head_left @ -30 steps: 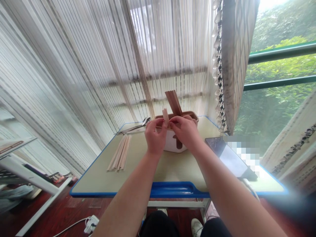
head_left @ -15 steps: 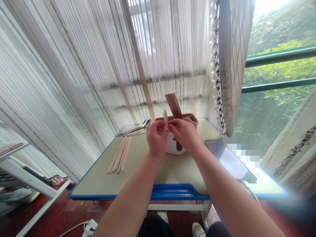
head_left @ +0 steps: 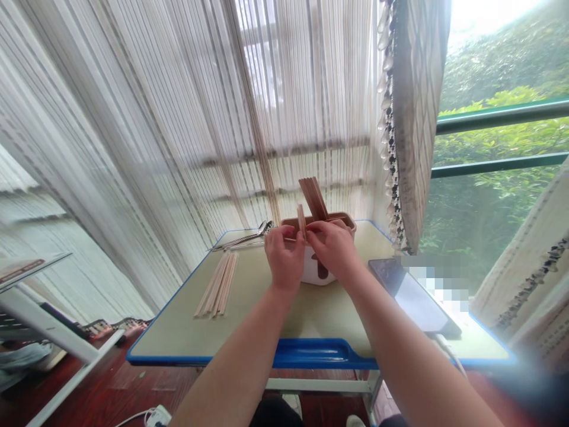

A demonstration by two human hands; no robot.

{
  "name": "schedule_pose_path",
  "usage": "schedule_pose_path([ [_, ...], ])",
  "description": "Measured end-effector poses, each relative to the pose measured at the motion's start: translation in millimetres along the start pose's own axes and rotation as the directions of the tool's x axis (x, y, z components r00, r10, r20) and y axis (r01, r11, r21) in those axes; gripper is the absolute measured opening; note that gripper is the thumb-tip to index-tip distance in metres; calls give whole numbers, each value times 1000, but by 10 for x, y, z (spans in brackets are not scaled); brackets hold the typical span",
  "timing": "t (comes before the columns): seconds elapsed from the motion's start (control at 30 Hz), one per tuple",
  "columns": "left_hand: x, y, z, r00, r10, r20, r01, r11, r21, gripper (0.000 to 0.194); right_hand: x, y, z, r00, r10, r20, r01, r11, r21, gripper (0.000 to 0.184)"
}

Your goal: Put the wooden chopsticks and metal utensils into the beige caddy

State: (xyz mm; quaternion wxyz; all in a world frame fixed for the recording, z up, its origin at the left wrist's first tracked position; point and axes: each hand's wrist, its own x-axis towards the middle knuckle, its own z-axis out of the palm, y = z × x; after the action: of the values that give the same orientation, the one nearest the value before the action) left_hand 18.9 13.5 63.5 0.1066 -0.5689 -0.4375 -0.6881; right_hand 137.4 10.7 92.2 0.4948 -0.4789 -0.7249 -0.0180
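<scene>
Pale wooden chopsticks (head_left: 301, 219) stand upright between my hands, over the front of a white holder with a brown rim (head_left: 349, 217). My left hand (head_left: 284, 255) is closed on them from the left. My right hand (head_left: 331, 246) pinches at them from the other side, its fingertips close to the left thumb. Dark brown chopsticks (head_left: 313, 198) lean in a row out of the holder's back. More pale chopsticks (head_left: 217, 284) lie in a loose bundle on the table to the left. The lower ends of the held ones are hidden by my hands.
Metal spoons (head_left: 246, 238) lie at the table's back left, one slotted. A tablet-like flat device (head_left: 409, 296) with a white cable rests on the right. The table (head_left: 169, 332) has a blue edge and a front tray groove. Curtains hang close behind it.
The view has tilted up slightly, so the table sits lower in the picture. Both hands remain at the upright chopsticks, with only small finger shifts.
</scene>
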Motion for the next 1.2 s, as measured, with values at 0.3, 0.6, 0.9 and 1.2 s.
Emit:
schedule_pose_path([
  [0.3, 17, 33, -37, 998, 62, -12, -61, 996, 72, 11, 4, 37, 25, 996, -8, -86, 14, 997, 77, 21],
  [0.6, 4, -10, -68, 986, 141, -92, -134, 988, 78, 13, -23, -7, 25, 956, -105, -274, 125, 990, 58, 17],
  [0.9, 66, -217, -707, 955, -248, 162, 86, 755, 650, 22, -186, -142, 45, 806, -458, -375, 488, 873, -17, 27],
  [1.2, -281, -572, -966, 727, -668, 156, 78, 307, 949, 34, -463, -357, 411, 756, -622, -202, 651, 745, 144, 32],
])
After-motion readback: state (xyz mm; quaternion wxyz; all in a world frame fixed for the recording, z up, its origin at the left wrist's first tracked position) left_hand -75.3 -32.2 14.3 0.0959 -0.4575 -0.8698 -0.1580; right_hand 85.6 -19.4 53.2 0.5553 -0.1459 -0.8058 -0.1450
